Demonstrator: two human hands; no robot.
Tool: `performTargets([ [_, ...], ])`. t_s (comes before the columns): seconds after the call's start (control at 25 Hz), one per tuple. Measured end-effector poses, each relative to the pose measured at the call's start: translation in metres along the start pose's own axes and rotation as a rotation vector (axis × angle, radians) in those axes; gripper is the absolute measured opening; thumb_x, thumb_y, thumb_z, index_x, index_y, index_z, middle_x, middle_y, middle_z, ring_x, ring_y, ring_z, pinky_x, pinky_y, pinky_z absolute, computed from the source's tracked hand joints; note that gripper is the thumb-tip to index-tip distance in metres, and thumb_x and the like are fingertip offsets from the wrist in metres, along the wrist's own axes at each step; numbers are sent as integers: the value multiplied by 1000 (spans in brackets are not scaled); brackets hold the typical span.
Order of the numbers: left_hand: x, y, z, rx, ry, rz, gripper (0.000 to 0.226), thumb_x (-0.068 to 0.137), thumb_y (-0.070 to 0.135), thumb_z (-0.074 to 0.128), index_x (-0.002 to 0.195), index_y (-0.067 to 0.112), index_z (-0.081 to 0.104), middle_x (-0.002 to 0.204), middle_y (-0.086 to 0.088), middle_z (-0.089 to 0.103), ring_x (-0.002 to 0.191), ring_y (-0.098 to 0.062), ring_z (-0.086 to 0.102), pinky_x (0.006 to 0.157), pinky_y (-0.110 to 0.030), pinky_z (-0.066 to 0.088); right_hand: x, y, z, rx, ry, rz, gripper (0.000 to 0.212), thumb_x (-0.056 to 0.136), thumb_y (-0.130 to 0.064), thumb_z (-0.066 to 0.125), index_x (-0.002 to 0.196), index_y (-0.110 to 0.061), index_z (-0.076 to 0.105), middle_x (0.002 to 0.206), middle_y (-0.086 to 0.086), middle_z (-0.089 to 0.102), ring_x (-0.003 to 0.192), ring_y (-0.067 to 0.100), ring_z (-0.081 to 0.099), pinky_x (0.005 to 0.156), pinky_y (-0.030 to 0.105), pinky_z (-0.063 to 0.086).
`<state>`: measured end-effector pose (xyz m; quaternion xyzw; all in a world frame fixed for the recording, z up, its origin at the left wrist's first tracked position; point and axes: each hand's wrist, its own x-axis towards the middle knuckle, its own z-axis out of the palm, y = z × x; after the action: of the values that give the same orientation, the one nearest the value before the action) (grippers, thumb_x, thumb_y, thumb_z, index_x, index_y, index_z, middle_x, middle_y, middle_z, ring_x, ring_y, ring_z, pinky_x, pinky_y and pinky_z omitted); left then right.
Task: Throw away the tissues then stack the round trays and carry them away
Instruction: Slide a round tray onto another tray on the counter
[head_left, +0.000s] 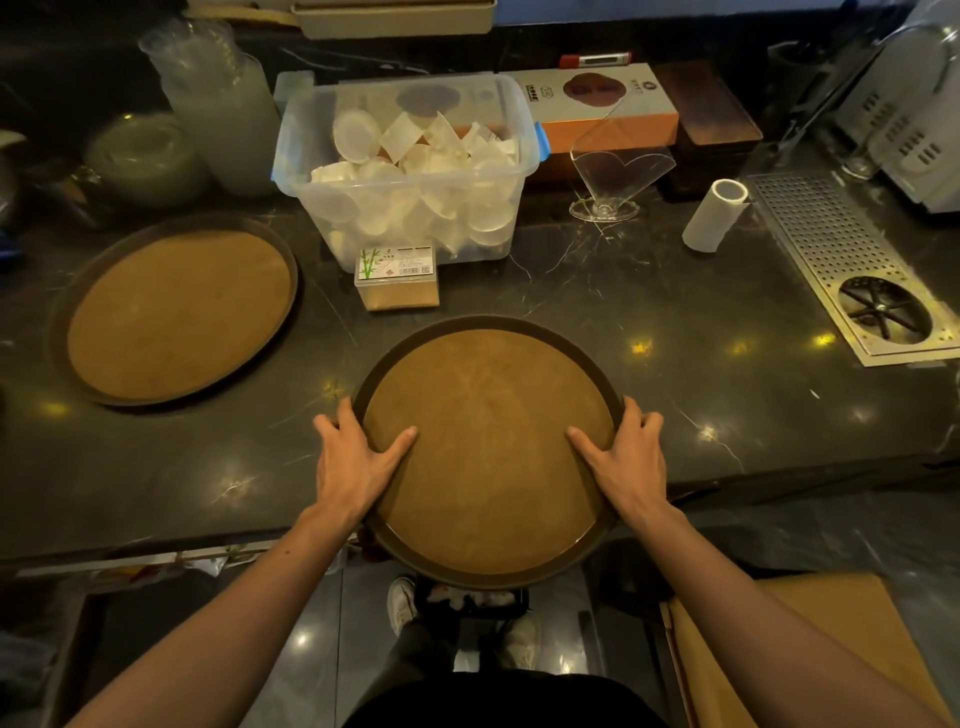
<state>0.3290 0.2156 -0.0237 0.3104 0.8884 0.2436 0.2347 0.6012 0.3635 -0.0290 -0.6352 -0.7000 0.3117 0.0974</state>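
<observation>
A round brown tray (488, 395) with a dark rim lies at the front edge of the dark marble counter and sticks out over it toward me. My left hand (353, 460) grips its left rim, thumb on the tray's top. My right hand (626, 460) grips its right rim the same way. A second round brown tray (176, 312) lies flat on the counter to the left, apart from the first. No tissues show on either tray.
Behind the held tray stand a small toothpick box (397, 278) and a clear plastic bin (410, 161) full of white cups. A paper roll (714, 215), a clear holder (615, 171) and a metal drain grate (852, 265) are to the right. Stacked plastic lids (218, 114) stand back left.
</observation>
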Motion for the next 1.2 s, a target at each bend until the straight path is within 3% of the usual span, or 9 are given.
performTargets([
  [0.36, -37, -2, -22, -119, 143, -1, 106, 69, 57, 75, 148, 12, 22, 138, -15, 28, 122, -33, 45, 101, -40, 40, -17, -9, -9, 125, 49, -135, 89, 79, -58, 68, 146, -16, 27, 130, 9, 35, 111, 24, 49, 88, 35, 44],
  [0.64, -74, -38, -61, -163, 274, -83, 106, 67, 55, 78, 147, 12, 24, 140, -16, 30, 126, -34, 43, 104, -43, 39, -43, -50, 7, 139, 26, -249, 87, 78, -58, 69, 145, -19, 28, 129, 6, 35, 111, 22, 49, 94, 43, 48],
  [1.2, -130, -236, -224, -286, 447, -188, 105, 70, 52, 78, 149, 10, 23, 142, -16, 27, 130, -34, 38, 108, -40, 34, -188, -226, 137, 87, -40, -444, 87, 79, -57, 69, 145, -17, 29, 133, 8, 36, 119, 28, 47, 98, 47, 44],
])
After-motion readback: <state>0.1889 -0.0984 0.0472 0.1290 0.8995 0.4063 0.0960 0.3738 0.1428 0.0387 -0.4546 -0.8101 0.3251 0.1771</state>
